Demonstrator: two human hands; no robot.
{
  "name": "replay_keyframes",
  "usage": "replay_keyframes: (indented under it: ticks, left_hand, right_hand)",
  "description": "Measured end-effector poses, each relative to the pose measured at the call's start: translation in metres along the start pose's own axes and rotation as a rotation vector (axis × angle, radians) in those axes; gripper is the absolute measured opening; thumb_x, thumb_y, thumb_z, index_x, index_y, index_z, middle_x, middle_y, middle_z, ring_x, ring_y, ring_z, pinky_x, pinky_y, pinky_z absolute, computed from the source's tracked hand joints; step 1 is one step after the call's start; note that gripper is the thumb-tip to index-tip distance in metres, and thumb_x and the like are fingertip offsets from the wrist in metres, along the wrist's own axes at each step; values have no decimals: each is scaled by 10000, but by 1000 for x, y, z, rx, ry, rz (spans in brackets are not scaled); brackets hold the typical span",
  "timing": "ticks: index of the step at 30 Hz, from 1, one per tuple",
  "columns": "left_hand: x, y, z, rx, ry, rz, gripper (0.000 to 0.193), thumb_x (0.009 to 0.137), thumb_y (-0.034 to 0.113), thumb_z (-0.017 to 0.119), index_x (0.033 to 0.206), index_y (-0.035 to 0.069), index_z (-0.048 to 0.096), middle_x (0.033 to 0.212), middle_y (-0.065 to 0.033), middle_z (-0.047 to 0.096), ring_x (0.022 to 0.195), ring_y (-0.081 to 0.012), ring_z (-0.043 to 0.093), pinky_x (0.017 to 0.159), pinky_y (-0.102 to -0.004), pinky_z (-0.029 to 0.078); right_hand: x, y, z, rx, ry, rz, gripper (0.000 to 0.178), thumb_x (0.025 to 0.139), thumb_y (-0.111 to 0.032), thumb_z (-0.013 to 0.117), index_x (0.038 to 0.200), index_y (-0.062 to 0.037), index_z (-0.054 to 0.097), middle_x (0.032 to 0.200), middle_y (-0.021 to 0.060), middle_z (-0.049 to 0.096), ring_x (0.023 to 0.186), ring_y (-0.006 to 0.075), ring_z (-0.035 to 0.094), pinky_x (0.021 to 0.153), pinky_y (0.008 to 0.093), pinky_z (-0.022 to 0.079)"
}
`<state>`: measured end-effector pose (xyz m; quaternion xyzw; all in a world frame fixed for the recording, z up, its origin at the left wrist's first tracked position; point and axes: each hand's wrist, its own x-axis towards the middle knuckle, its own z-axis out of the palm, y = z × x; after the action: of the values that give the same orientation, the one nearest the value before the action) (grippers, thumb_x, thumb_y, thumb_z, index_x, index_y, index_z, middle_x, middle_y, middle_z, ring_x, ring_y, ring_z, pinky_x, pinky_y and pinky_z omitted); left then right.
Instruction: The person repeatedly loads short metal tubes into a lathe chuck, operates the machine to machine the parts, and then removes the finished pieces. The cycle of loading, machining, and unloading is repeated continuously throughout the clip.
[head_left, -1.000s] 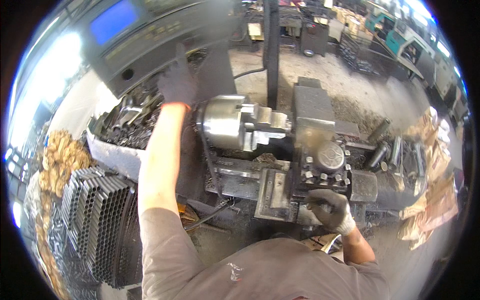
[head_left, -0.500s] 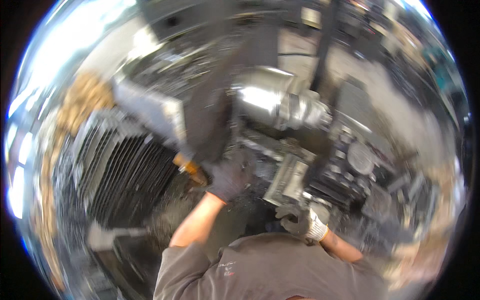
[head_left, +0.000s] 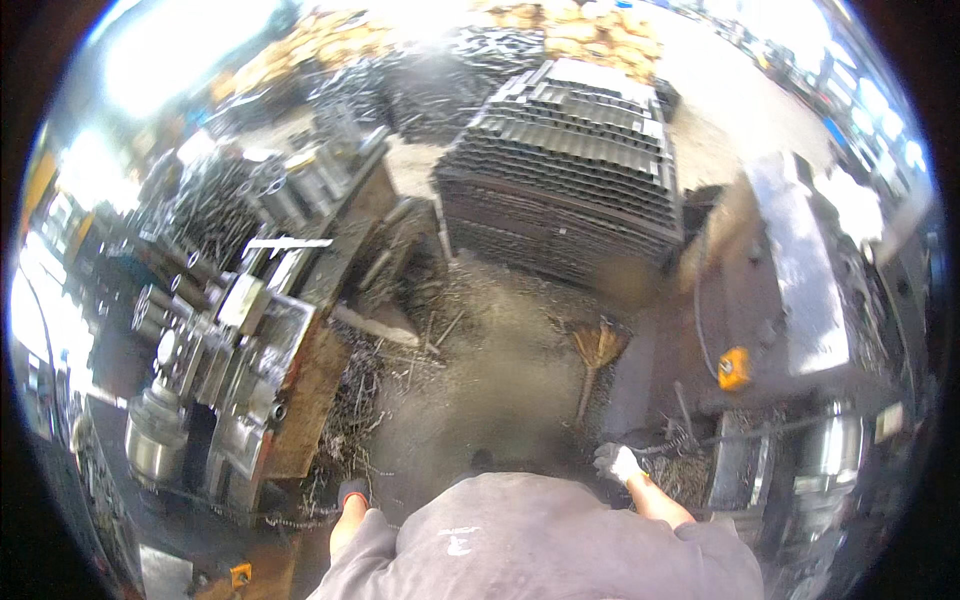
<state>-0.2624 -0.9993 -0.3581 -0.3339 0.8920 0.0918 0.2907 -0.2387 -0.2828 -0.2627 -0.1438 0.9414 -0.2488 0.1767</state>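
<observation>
My left hand (head_left: 353, 490), in a dark glove with a red cuff edge, hangs low at my left side. Its fingers are foreshortened, and nothing shows in it. Curly metal shavings (head_left: 340, 440) lie nearest to it, below a lathe (head_left: 225, 370). On my right, my right hand (head_left: 616, 464) wears a grey and white knitted glove. Its fingers look loosely apart, with no object visible in them. Close beyond it, a yellowish broom (head_left: 597, 350) leans head-up near a dark machine panel (head_left: 655, 350).
A tall stack of metal profiles (head_left: 560, 190) stands ahead across the dirty floor (head_left: 480, 350). A caliper (head_left: 287, 243) lies atop the left machine. To the right are a yellow switch box (head_left: 733, 368) and a machine with a shiny cylinder (head_left: 830, 450).
The view has swung left, bringing the profile stack from the left to straight ahead. Both hands have come away from the machine with the shiny cylinder and now hang low, farther apart.
</observation>
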Motion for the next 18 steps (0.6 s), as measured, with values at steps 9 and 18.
replay_keyframes:
  ticks: [9,18]
  left_hand:
    - [-54,-39,67,-161,-219,91,479,1057,379,473,1379,104,699,1449,-197,648,1322,-388,629,1096,-482,499]
    - [-126,-52,16,-1003,245,-491,482,973,353,611,1299,10,703,1263,-271,720,1099,-445,709,999,-496,537]
  right_hand:
    - [127,126,94,-611,-563,-261,224,817,-351,767,977,-205,825,1092,50,797,1061,285,754,851,426,610]
    - [367,130,39,-846,-410,-637,232,933,-236,604,955,-168,825,1022,97,813,922,283,785,747,428,593]
